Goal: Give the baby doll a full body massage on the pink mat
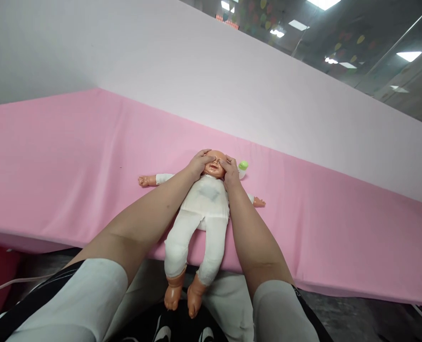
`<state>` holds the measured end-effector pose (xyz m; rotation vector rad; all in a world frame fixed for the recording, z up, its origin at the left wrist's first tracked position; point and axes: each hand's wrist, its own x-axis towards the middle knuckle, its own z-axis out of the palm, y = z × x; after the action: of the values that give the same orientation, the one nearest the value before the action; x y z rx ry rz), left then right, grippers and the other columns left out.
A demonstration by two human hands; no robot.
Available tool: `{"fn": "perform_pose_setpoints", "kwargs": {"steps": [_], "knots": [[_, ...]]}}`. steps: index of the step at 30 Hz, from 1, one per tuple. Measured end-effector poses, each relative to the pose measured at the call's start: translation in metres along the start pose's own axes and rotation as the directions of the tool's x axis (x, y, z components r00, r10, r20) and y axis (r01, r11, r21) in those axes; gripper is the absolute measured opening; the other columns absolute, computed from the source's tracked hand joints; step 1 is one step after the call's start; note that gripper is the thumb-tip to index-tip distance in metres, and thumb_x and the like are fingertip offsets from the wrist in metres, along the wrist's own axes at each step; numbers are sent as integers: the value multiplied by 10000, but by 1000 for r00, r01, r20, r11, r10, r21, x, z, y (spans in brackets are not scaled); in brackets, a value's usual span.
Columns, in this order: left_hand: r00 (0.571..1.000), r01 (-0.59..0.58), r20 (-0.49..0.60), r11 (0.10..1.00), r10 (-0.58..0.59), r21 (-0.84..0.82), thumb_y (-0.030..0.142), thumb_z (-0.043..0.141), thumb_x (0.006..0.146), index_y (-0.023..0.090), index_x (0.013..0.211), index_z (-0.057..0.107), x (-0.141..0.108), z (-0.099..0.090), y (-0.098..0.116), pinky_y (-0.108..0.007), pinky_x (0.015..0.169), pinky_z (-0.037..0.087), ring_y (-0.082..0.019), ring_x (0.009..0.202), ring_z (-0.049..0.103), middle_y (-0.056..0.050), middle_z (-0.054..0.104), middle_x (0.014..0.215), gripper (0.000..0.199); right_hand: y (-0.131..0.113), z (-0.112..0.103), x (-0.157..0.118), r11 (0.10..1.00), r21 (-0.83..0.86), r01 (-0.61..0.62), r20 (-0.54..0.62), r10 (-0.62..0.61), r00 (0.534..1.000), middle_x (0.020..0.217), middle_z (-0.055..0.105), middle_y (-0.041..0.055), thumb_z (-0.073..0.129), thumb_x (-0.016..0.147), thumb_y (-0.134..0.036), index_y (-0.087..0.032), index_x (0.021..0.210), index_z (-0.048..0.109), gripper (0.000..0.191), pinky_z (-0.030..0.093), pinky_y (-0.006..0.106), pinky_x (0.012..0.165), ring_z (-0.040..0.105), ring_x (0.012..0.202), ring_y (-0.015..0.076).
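A baby doll [206, 194] in a white cloth body lies on its back, its arms spread and its brown feet hanging over the table's near edge. My left hand [198, 164] cups the left side of its head, with the thumb laid across the face by the eye. On the other side my right hand [231, 170] holds the head the same way, its thumb by the other eye. Both palms press against the head, and the fingers curve round it, partly hidden. Just right of my right hand stands a small clear bottle with a green cap [243, 165].
A pink sheet [71, 166] covers the long table, with soft creases at left and right. Behind it rises a pale wall [161, 61] with glass above. A white cable [18, 281] runs at the lower left, and my shoes [163, 332] show below.
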<state>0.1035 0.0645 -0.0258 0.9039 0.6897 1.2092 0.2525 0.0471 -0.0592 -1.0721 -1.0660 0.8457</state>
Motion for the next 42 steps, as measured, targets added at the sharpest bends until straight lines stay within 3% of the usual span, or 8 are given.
{"fn": "perform_pose_setpoints", "kwargs": {"steps": [8,14,17,21,29,34,40,42], "knots": [[996,-75,-35,994,78,78,338,792,700,177,1129,653,8,2,-7,-396,948,563,-215,930,689,-54,711,994,479,-1,0,9,990,-98,-97,-108,86,990,1167,701,36,808,790,-532,-254,1209,572,555,606,436,998,727,1081,237],[999,-28,-36,999,29,37,330,720,771,189,1209,674,12,-4,-7,-427,1039,554,-262,1096,702,-83,742,1122,462,5,-1,8,979,191,-73,-28,80,996,1142,737,-10,769,839,-490,-276,1125,628,383,585,487,1067,720,1123,223],[997,-4,-81,999,1,-35,308,685,780,207,1200,694,12,-7,-7,-428,1059,566,-274,1161,703,-83,743,1201,431,5,-2,4,939,330,-97,35,90,995,1188,745,9,794,799,-404,-272,1170,644,421,584,506,1071,714,1139,233],[995,21,-91,995,-30,-102,325,706,759,215,1182,680,9,-7,-7,-466,1040,578,-288,1121,715,-88,744,1164,438,0,1,0,923,361,-130,61,116,991,1227,735,31,800,750,-346,-261,1217,637,502,575,509,1080,706,1133,237],[999,-43,-10,999,43,13,285,881,567,195,1238,626,-1,-2,-2,-424,958,572,-241,965,703,-75,697,1129,724,-11,4,-4,998,51,-44,-42,46,998,1197,694,24,861,728,-447,-277,1239,569,613,606,433,999,695,1134,244],[998,-46,-30,997,47,55,327,843,658,193,1152,639,1,2,-4,-401,946,571,-210,923,695,-51,712,1035,551,-15,1,-3,984,-175,-37,-47,29,998,1180,714,48,758,844,-551,-271,1229,571,511,606,407,965,706,1122,244],[997,-41,-68,995,47,96,372,736,799,193,1155,668,12,1,-10,-400,1015,550,-222,1003,697,-63,732,1050,404,-10,6,-3,994,-103,-24,-70,17,997,1188,728,50,594,937,-538,-249,1216,564,403,604,395,977,713,1114,214],[989,-104,-82,972,124,213,382,687,848,203,1155,686,10,-3,-8,-428,1064,527,-252,1087,686,-82,730,1111,355,-10,6,-4,988,-152,9,-85,-22,996,1209,723,44,538,951,-499,-240,1210,577,368,586,397,1012,692,1153,206]]}}
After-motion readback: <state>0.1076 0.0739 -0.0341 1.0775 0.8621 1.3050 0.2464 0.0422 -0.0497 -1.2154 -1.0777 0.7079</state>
